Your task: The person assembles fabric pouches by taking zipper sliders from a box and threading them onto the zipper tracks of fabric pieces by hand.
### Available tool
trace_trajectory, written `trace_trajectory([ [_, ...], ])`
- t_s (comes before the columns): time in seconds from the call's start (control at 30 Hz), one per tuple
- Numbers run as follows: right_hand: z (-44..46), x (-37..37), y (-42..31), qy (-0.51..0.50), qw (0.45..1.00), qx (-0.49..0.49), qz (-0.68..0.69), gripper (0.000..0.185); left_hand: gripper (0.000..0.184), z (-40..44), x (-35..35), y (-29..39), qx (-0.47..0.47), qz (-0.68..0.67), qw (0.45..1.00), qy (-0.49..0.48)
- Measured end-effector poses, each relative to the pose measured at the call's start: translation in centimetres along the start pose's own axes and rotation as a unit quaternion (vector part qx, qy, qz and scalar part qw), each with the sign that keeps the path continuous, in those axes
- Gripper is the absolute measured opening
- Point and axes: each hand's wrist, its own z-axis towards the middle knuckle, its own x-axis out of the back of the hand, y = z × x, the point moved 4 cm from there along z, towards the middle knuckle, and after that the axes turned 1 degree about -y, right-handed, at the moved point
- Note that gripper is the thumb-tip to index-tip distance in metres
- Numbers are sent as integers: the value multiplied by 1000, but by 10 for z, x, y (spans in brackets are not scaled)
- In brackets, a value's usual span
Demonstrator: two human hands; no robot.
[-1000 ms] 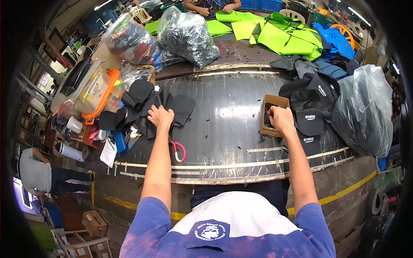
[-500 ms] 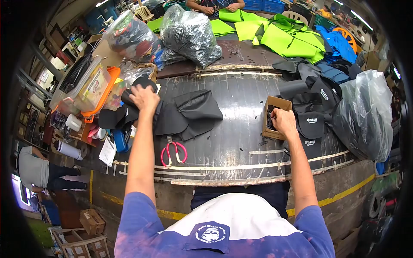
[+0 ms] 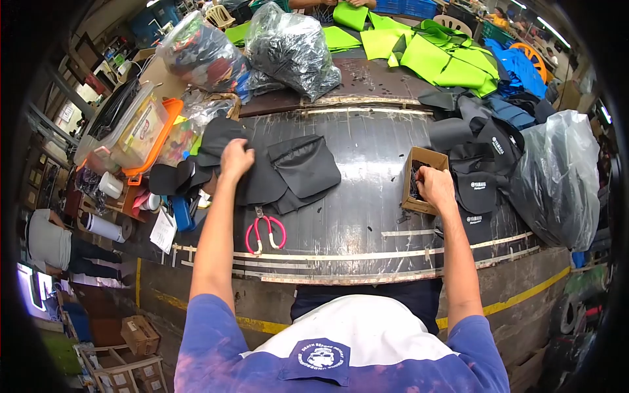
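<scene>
My left hand (image 3: 237, 159) is closed at the edge of a black fabric piece (image 3: 217, 139), on the left of the dark table. Beside it lie more black fabric pieces (image 3: 304, 167), partly folded over. My right hand (image 3: 435, 188) reaches into a small cardboard box (image 3: 414, 200) that holds small dark bits. Its fingers are pinched together, and what is between them is hidden. Pink-handled scissors (image 3: 278, 234) lie in front of the black fabric.
Black pieces with white YAMAHA lettering (image 3: 477, 186) and a clear plastic bag (image 3: 557, 177) lie at right. Bright green fabric (image 3: 432, 56) and stuffed bags (image 3: 288, 56) stand at the back. An orange-rimmed plastic bin (image 3: 160, 137) is on the left. Another person's hands show at the far side.
My left hand has gone from spread fingers to closed and moved slightly right and down, and the black piece by it has shifted. My right hand stays in the box.
</scene>
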Motion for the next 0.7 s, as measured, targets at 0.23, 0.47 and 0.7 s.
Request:
trace_trajectory([
  [0.23,0,4,-2,-2,1000,-1,7,7,30,-85,22,142,-163,-174,971,-29],
  [0.47,-4,29,-2,114,990,-8,89,8,35,-107,85,199,-182,-350,918,47],
  [0.7,-26,53,10,264,816,-80,508,17,37,-123,98,220,-121,-697,706,-21],
])
